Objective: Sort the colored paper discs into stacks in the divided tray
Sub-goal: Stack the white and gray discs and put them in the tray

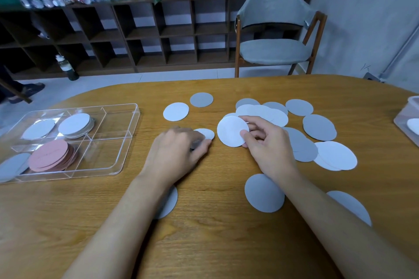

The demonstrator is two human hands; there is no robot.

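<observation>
A white disc (231,131) is pinched by the right hand (269,145). A second disc (207,133) is touched by the left hand (179,149); whether it is grasped cannot be told.

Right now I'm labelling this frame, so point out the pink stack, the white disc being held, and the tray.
pink stack (48,155): head view, top disc's middle.
white disc (231,131): head view, its bare centre, pinched by right hand (269,146).
tray (104,152): head view, bare floor, near-right compartment.

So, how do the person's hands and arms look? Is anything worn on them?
The left hand and right hand are bare: no gloves, rings, watch or bracelet can be seen. Both forearms are uncovered too, down to the bottom edge of the picture, so no sleeve shows.
</observation>
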